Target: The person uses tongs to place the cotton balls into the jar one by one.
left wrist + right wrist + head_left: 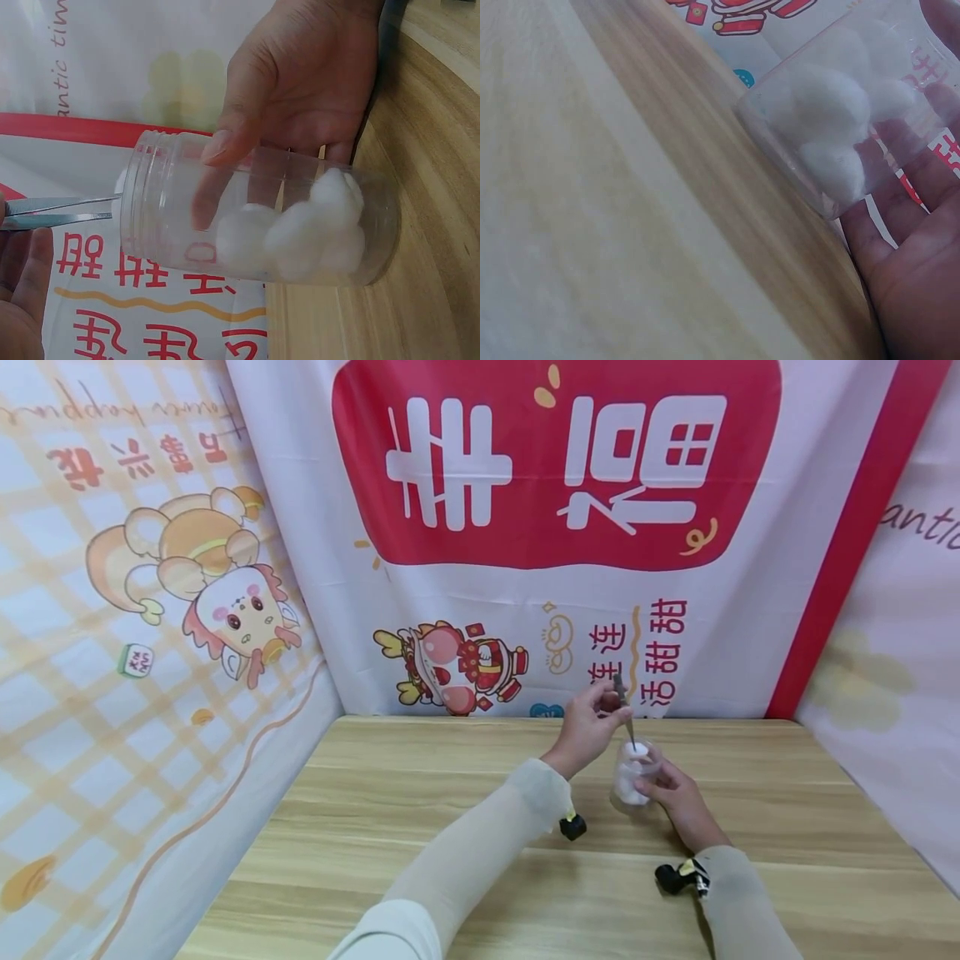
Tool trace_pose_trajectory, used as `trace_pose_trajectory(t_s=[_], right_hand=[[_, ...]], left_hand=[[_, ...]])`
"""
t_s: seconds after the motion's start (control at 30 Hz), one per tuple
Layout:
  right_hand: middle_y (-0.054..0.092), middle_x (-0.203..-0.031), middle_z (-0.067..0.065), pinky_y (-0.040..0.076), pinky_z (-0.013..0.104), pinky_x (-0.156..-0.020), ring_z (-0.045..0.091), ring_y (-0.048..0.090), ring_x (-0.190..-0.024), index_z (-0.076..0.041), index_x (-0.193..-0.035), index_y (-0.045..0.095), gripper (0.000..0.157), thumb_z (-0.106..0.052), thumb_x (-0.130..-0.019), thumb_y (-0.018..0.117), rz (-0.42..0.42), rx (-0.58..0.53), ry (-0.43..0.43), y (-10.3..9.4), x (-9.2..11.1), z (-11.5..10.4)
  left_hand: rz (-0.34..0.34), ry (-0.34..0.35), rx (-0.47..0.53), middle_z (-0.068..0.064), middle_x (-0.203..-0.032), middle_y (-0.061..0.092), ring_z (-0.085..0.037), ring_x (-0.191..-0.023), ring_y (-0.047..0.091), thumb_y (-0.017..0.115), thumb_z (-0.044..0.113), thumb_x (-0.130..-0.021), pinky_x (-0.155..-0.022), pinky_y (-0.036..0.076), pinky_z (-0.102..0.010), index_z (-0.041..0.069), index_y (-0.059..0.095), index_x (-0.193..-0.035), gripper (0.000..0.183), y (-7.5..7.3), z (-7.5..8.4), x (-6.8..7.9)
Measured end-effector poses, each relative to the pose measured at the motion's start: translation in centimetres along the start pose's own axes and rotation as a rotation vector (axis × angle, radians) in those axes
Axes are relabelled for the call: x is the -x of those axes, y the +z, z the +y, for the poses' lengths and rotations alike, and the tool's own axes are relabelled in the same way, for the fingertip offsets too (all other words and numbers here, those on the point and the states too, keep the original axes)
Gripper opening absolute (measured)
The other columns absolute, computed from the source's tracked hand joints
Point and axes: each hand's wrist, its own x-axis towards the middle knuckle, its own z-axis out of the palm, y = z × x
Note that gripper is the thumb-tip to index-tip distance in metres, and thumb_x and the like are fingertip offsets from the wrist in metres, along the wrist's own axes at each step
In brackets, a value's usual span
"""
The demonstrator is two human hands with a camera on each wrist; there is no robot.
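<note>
A clear plastic jar (161,214) stands upright on the table, with several white cotton balls (304,236) piled in its lower part. My right hand (684,806) grips the jar from its right side, thumb and fingers around the wall. Above the mouth, my left hand (588,727) pinches metal tweezers (627,718) that point down into the opening. Another cotton ball (636,749) is at the tweezer tips, level with the rim. In the left wrist view the rim partly hides that ball.
The wood-grain table (450,802) extends around the jar. A printed cloth backdrop (352,635) hangs behind its far edge, and further printed cloths (172,693) hang along the sides. Small black cameras (573,826) are strapped at both wrists.
</note>
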Motion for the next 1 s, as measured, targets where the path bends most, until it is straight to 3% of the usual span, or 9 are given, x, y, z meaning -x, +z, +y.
trace_pose_trajectory(t_s=[0.3, 0.47, 0.63, 0.87, 1.0], right_hand=[[0.04, -0.149, 0.015, 0.03, 0.048, -0.11, 0.03, 0.04, -0.132, -0.017, -0.152, 0.032, 0.076, -0.036, -0.09, 0.07, 0.01, 0.03, -0.023, 0.19, -0.23, 0.21], [0.045, -0.146, 0.013, 0.036, 0.031, -0.102, 0.023, 0.044, -0.129, -0.021, -0.152, 0.034, 0.075, -0.037, -0.089, 0.071, 0.017, 0.052, -0.036, 0.14, -0.29, 0.27], [0.048, -0.144, 0.013, 0.04, 0.016, -0.094, 0.013, 0.048, -0.123, -0.018, -0.152, 0.034, 0.076, -0.035, -0.089, 0.072, 0.015, 0.04, -0.055, 0.09, -0.28, 0.32], [0.047, -0.144, 0.014, 0.038, 0.015, -0.094, 0.013, 0.047, -0.123, -0.016, -0.152, 0.033, 0.076, -0.036, -0.089, 0.071, 0.013, 0.05, -0.055, 0.05, -0.35, 0.58], [0.047, -0.144, 0.014, 0.034, 0.027, -0.103, 0.014, 0.047, -0.124, -0.015, -0.152, 0.032, 0.076, -0.035, -0.089, 0.071, 0.013, 0.056, -0.062, -0.05, -0.36, 0.56]], left_hand=[[0.01, -0.006, -0.012, 0.006, -0.096, 0.063, -0.005, -0.087, 0.062, 0.069, 0.014, -0.09, -0.078, 0.055, -0.02, 0.018, 0.061, -0.119, 0.03, 0.11, -0.37, 0.39], [0.015, -0.009, -0.008, 0.003, -0.097, 0.064, -0.005, -0.087, 0.062, 0.07, 0.012, -0.09, -0.078, 0.055, -0.02, 0.017, 0.062, -0.118, 0.029, 0.1, -0.1, 0.44], [0.018, -0.013, -0.005, 0.002, -0.097, 0.065, -0.005, -0.085, 0.062, 0.07, 0.012, -0.09, -0.076, 0.055, -0.021, 0.015, 0.062, -0.118, 0.029, 0.18, -0.1, 0.39], [0.007, -0.007, 0.003, 0.005, -0.094, 0.064, -0.005, -0.085, 0.062, 0.07, 0.013, -0.09, -0.077, 0.056, -0.021, 0.016, 0.063, -0.115, 0.026, 0.03, -0.13, 0.43], [0.004, 0.004, 0.012, 0.004, -0.094, 0.065, -0.005, -0.085, 0.062, 0.07, 0.011, -0.09, -0.076, 0.056, -0.022, 0.015, 0.062, -0.117, 0.028, 0.0, -0.08, 0.41]])
